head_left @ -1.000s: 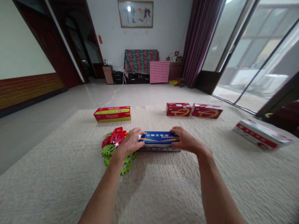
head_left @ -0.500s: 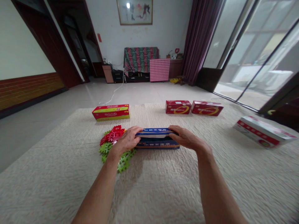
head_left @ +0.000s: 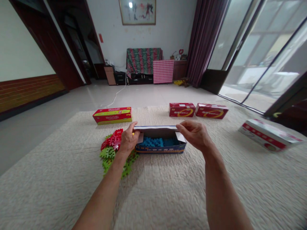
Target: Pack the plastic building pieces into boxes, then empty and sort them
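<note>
In front of me a blue cardboard box (head_left: 161, 149) rests on the pale quilted mat, its lid (head_left: 155, 128) raised. Inside lie blue plastic pieces (head_left: 153, 142), and white side flaps (head_left: 180, 137) stand at both ends. My left hand (head_left: 129, 139) pinches the lid's left corner between thumb and fingers. At the right corner of the lid, my right hand (head_left: 195, 133) grips the edge the same way. Beside the box on the left is a heap of notched building pieces, red ones (head_left: 114, 140) and green ones (head_left: 107, 153), partly covered by my left hand and forearm.
Farther up the mat (head_left: 158, 198) stand a red and yellow-green box (head_left: 112, 115) and two red boxes (head_left: 181, 110). A white and red box (head_left: 271, 135) sits at the right. Beyond the mat are tiled floor, a low cabinet (head_left: 141, 79) and a glass door.
Both hands have lifted the lid up from nearly closed, and the blue pieces inside now show. The hands have moved slightly apart. The other boxes have not moved.
</note>
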A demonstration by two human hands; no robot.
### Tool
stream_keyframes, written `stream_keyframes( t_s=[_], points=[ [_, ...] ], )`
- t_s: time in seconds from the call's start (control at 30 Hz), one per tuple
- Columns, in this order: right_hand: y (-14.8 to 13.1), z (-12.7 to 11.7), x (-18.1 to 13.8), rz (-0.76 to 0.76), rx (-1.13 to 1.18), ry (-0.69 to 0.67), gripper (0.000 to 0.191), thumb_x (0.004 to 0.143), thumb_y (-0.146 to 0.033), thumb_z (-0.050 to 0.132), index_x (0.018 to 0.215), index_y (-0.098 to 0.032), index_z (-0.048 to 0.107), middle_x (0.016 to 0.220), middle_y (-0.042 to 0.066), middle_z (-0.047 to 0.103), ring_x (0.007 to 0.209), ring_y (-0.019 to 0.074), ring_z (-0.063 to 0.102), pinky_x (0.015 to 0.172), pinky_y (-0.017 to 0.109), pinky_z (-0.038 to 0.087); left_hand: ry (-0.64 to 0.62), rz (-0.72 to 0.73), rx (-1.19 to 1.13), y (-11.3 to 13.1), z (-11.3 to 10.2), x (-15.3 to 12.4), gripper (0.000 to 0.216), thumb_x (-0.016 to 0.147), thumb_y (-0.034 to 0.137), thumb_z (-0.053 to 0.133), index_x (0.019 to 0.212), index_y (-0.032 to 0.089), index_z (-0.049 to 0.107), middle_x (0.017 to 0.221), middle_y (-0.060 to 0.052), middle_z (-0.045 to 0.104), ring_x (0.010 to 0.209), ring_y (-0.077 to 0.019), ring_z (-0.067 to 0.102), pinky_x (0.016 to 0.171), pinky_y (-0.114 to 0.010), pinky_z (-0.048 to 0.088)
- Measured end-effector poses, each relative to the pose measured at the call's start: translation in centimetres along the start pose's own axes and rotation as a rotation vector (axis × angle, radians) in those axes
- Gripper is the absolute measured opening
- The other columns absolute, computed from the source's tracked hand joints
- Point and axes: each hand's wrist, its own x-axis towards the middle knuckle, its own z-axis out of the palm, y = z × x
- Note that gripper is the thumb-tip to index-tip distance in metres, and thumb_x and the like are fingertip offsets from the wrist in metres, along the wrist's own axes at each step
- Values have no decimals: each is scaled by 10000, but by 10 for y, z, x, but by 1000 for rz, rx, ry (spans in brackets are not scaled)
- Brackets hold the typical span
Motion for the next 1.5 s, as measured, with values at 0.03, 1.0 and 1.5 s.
stream_keyframes(
  t_s=[0.03,1.0,1.5],
  points=[
    [-5,-1,-2,8,34,-133,336,873,-421,528,665,-181,640,578,-7,569,531,114,503,493,239,385,31,-17,-8,-1,3,0,399,852,266,518,1226,175,623,933,-76,746,888,-241,704,819,-333,535],
    [51,42,-1,1,-273,-168,471,725,-97,468,1170,-130,618,1151,160,654,1015,272,639,924,403,491,-191,475,70,7,10,-9,396,786,13,446,1043,157,711,1188,-112,644,1114,-215,612,1015,-369,496],
    [61,20,-2,270,-453,-46,257,744,-181,538,886,-175,752,904,119,652,839,261,635,772,377,498,-219,296,384,-17,-19,0,343,786,60,455,927,181,744,977,-83,719,986,-236,641,955,-370,502]
  ],
)
